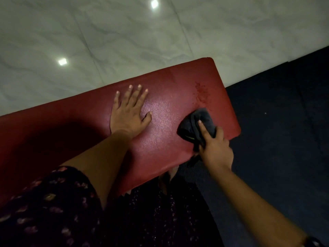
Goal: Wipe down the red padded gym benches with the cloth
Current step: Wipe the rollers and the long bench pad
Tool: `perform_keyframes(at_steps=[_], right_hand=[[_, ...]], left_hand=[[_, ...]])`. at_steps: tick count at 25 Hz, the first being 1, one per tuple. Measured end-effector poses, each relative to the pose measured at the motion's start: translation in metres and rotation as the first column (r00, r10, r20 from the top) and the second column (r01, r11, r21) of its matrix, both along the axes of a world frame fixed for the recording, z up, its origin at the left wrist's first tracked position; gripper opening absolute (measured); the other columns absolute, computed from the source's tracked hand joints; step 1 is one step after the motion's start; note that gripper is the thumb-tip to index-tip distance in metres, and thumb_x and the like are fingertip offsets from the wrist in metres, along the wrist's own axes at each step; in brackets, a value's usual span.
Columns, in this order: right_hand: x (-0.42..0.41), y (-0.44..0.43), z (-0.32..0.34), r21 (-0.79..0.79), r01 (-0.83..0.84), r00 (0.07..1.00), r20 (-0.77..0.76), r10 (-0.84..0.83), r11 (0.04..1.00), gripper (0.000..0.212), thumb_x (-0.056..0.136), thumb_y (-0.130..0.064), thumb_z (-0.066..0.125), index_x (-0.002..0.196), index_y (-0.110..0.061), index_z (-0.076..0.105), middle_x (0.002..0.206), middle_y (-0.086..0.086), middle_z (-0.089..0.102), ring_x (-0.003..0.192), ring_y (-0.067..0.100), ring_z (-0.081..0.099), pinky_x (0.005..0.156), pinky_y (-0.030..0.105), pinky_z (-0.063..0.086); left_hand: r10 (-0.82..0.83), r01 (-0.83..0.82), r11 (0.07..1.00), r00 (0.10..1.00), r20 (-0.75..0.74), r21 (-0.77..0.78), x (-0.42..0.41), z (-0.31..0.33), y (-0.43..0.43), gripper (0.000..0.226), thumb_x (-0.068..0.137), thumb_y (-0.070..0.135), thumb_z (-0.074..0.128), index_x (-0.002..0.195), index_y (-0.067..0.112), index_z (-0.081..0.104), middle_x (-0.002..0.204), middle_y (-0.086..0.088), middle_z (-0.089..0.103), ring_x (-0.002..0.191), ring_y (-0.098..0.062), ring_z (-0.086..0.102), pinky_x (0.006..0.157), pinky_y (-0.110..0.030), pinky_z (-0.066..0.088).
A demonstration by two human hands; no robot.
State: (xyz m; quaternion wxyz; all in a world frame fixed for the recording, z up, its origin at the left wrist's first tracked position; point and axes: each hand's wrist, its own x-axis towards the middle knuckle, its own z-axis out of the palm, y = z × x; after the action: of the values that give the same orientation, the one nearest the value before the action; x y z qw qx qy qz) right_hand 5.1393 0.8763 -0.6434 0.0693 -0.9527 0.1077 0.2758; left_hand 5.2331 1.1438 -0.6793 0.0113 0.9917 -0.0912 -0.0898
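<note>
Head view: red bench runs lower-left to upper-right under cloth.

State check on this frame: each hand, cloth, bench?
left hand: flat on the bench, fingers spread, holds nothing
right hand: grips the cloth, forefinger stretched over it
cloth: dark, bunched, pressed on the bench near its end
red bench: speckled patch just beyond the cloth, sheen in the middle
</note>
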Motion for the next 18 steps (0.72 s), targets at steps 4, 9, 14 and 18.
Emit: perform_keyframes(at_steps=[4,9,14,18], right_hand=[[0.082,0.018,-0.012,0.014,-0.089,0.994,0.062,0.088,0.996,0.072,0.093,-0.037,0.055,0.15,-0.051,0.013,0.144,0.012,0.03,0.101,0.037,0.05,0.069,0.041,0.047],[0.175,0.046,-0.018,0.013,-0.197,0.972,0.135,0.193,0.98,0.065,0.096,-0.028,0.05,0.15,-0.048,0.02,0.139,0.009,0.034,0.105,0.037,0.049,0.066,0.039,0.038],[0.193,0.028,-0.027,0.063,-0.019,0.998,0.057,0.016,0.998,0.071,0.094,-0.029,0.055,0.15,-0.048,0.016,0.141,0.006,0.03,0.11,0.037,0.047,0.071,0.04,0.039],[0.121,-0.003,-0.019,0.071,-0.015,0.999,0.038,0.012,0.997,0.076,0.092,-0.036,0.058,0.151,-0.049,0.011,0.142,0.007,0.027,0.104,0.037,0.048,0.068,0.039,0.042]], left_hand=[[-0.005,0.007,0.999,0.999,0.047,-0.039,-0.002,-0.003,0.001,0.072,0.09,0.057,0.033,0.155,0.026,0.028,0.161,0.0,0.028,0.149,-0.021,0.02,0.121,-0.049,0.006],[-0.02,0.023,0.999,0.997,0.072,-0.038,-0.003,-0.005,0.002,0.072,0.089,0.056,0.036,0.154,0.025,0.032,0.159,0.0,0.031,0.148,-0.022,0.024,0.12,-0.05,0.011],[-0.025,0.028,0.999,0.997,0.08,-0.038,-0.001,-0.007,0.003,0.071,0.089,0.056,0.037,0.153,0.026,0.033,0.159,0.0,0.031,0.148,-0.022,0.025,0.12,-0.049,0.009],[-0.022,0.027,0.998,0.995,0.098,-0.055,-0.002,-0.009,0.002,0.07,0.088,0.054,0.039,0.152,0.025,0.035,0.159,-0.001,0.032,0.147,-0.023,0.026,0.12,-0.049,0.009]])
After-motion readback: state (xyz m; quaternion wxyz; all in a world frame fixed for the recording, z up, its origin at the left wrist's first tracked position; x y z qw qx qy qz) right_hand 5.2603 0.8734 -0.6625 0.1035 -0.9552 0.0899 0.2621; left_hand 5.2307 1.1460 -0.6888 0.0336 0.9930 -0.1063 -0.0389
